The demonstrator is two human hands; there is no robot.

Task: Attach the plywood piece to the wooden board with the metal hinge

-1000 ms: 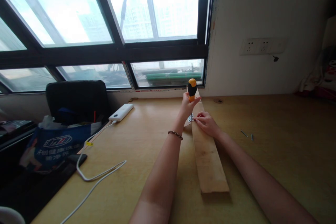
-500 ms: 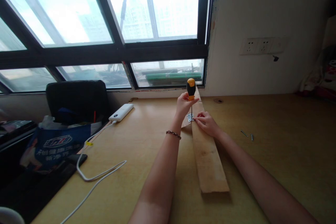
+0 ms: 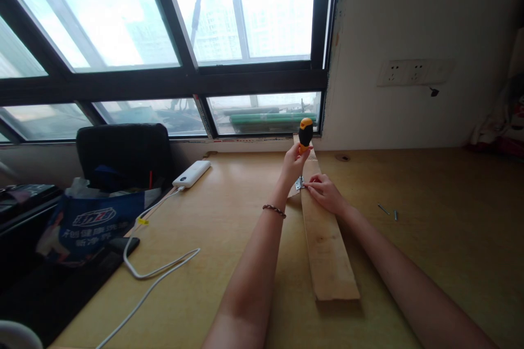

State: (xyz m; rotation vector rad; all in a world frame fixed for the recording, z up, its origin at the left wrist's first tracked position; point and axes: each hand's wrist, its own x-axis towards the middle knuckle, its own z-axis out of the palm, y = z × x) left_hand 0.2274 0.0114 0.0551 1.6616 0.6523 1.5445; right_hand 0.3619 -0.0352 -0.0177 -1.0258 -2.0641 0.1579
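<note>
In the head view my left hand (image 3: 295,159) is closed around the lower handle of a yellow and black screwdriver (image 3: 305,133). The screwdriver leans slightly, its shaft mostly hidden behind the hand. Below it a small silver hinge (image 3: 300,183) lies at the left edge of a long wooden board (image 3: 327,248). My right hand (image 3: 325,191) rests on the board, its fingertips pressed together at the hinge's right side. Whether they pinch a screw or only the hinge is too small to make out. A second wood piece (image 3: 293,192) juts out under the hinge on the left.
Two loose screws (image 3: 389,211) lie on the table (image 3: 429,262) to the right. A white power bank (image 3: 191,174) with a white cable (image 3: 159,275) is at the left edge. Beyond that edge are a blue bag (image 3: 90,223) and a black chair (image 3: 123,147). The window stands behind.
The screwdriver has gone from nearly upright to leaning a little right at its top, and my left hand has shifted slightly with it. My right hand stays at the hinge.
</note>
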